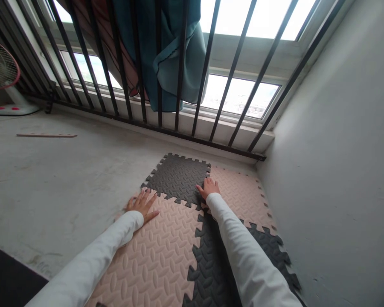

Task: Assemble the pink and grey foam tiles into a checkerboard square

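Note:
Interlocking foam mat tiles lie flat on the floor in a pink and dark grey checker. My left hand [143,205] rests with fingers spread on the upper left corner of the near pink tile [160,251], close to its seam with the far dark grey tile [181,177]. My right hand [208,187] presses on the seam between that grey tile and the far pink tile [237,192], thumb stretched out to the left. Beneath my right forearm runs the near dark grey tile [211,260], partly hidden by the sleeve.
A black metal railing [185,136] stands before the windows, with curtains [182,64] hanging behind it. The white wall [333,170] borders the mats on the right. A thin strip [47,135] lies on the concrete floor [67,179], and a fan [14,106] stands at far left.

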Demonstrator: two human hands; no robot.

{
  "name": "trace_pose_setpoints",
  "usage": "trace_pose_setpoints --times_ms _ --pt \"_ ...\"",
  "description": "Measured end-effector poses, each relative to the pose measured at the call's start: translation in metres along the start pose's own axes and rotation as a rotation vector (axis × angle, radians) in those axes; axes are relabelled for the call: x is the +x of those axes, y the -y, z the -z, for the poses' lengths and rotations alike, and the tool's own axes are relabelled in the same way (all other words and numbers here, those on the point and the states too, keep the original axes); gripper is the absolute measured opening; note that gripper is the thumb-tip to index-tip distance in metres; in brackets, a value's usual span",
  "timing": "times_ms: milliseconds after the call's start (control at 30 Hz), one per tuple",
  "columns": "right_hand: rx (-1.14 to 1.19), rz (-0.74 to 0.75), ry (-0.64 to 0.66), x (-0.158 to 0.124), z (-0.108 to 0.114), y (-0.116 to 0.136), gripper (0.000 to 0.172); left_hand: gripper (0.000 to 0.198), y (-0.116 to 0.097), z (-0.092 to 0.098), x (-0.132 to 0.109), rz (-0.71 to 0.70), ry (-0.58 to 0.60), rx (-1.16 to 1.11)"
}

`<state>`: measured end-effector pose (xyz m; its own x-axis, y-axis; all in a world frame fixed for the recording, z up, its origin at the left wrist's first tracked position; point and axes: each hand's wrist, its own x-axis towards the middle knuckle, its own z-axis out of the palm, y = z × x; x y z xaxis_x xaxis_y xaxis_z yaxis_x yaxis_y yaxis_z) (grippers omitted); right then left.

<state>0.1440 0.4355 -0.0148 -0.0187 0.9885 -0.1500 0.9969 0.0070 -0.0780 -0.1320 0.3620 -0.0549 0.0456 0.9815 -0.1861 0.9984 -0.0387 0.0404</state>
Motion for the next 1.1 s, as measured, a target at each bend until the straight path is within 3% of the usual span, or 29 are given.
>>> trace_pose_setpoints --times_ms 100,200,400,600,700,800,933,1100 --pt "0.007 -0.014 -0.023 0.027 0.013 -0.009 0.071 0.066 0.001 -0.001 0.0 -0.007 -0.005 0.005" --pt "0.015 0.026 -0.003 0.043 0.01 -0.021 0.071 0.066 0.002 -0.001 0.0 -0.025 -0.013 0.009" --pt "0.003 0.035 -0.068 0.031 -0.009 -0.026 0.075 0.066 -0.001 0.003 -0.002 0.003 0.021 0.032" --pt "0.011 0.0 -0.098 0.05 0.016 -0.016 0.063 0.066 0.0 0.001 -0.002 -0.008 0.003 0.032" --pt "0.043 -0.026 -0.077 0.069 0.022 -0.015 0.068 0.065 0.0 0.001 -0.001 -0.006 0.006 0.029" --pt "0.036 -0.044 -0.026 0.077 0.016 -0.018 0.072 0.066 0.0 0.002 -0.001 -0.011 0.016 0.018" --pt "-0.005 -0.027 -0.076 0.072 0.004 -0.023 0.074 0.066 -0.002 0.006 -0.003 -0.01 0.009 0.01" --pt "0.037 -0.027 0.012 0.074 0.007 -0.026 0.075 0.066 -0.004 0.009 -0.005 -0.002 0.036 0.003"
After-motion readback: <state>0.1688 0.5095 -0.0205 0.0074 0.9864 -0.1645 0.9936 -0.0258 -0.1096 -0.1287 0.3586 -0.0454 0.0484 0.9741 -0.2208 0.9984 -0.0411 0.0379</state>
